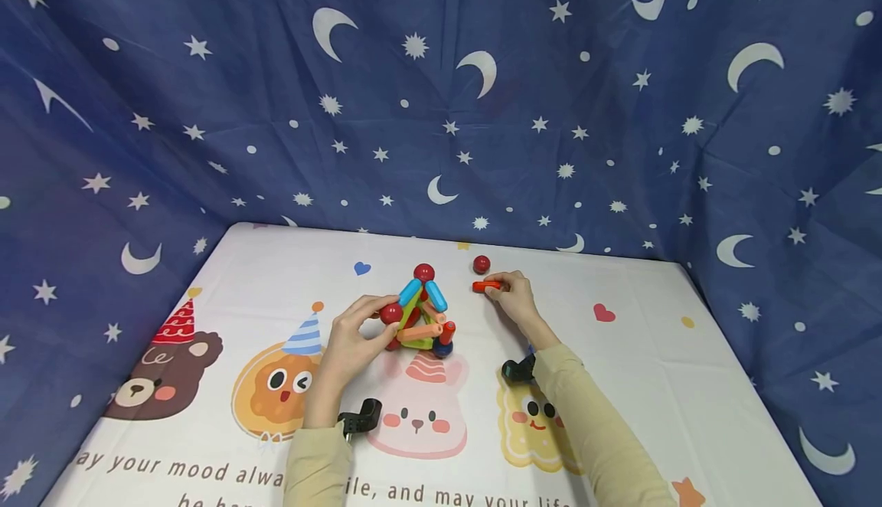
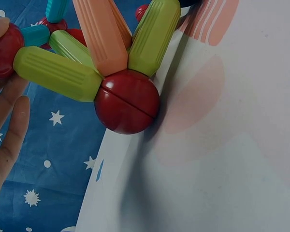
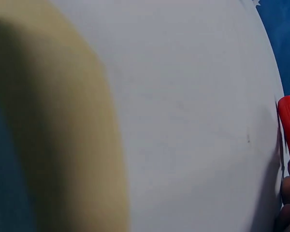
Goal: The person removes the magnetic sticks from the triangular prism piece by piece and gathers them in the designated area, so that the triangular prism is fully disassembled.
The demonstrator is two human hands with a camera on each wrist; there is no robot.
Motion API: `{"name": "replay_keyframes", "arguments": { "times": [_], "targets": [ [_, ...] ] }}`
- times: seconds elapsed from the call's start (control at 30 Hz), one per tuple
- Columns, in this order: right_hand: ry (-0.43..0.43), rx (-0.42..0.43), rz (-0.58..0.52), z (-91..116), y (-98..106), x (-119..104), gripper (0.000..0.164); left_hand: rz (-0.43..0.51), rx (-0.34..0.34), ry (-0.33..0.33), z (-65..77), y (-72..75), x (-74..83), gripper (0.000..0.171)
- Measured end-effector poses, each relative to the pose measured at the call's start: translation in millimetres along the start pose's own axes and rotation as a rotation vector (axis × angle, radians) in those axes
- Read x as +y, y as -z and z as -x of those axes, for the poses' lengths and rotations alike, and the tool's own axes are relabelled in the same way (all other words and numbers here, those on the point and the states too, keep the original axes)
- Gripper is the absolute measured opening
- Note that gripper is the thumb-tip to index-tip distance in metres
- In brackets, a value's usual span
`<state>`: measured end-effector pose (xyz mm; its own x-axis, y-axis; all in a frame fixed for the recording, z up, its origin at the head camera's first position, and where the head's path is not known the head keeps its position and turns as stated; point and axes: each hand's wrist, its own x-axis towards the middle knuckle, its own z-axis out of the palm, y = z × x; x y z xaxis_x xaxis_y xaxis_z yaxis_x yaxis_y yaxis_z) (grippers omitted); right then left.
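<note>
in mid-frame, my left hand point(image 1: 350, 340) pinches a red ball point(image 1: 391, 314), my right hand point(image 1: 515, 298) a red stick point(image 1: 479, 287); tugging could break the shape point(image 1: 417, 332).

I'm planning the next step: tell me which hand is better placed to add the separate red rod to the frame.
Probably the right hand: it pinches that rod. The left hand grips the frame by a red ball, so it seems better suited to steadying.
</note>
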<state>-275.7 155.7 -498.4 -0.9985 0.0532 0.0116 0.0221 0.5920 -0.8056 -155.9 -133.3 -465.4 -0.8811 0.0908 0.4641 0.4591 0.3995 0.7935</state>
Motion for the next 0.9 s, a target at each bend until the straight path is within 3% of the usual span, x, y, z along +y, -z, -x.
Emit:
{"name": "replay_keyframes", "arguments": {
  "times": [0.43,0.9],
  "targets": [
    [0.009,0.021,0.048,2.2,1.8,3.7,0.024,-0.020,0.001,-0.017,-1.0,-2.2,1.5,0.043],
    [-0.053,-0.008,-0.059,3.5,12.5,2.7,0.027,-0.024,-0.004,0.008,-0.3,0.7,1.1,0.042]
  ]
}}
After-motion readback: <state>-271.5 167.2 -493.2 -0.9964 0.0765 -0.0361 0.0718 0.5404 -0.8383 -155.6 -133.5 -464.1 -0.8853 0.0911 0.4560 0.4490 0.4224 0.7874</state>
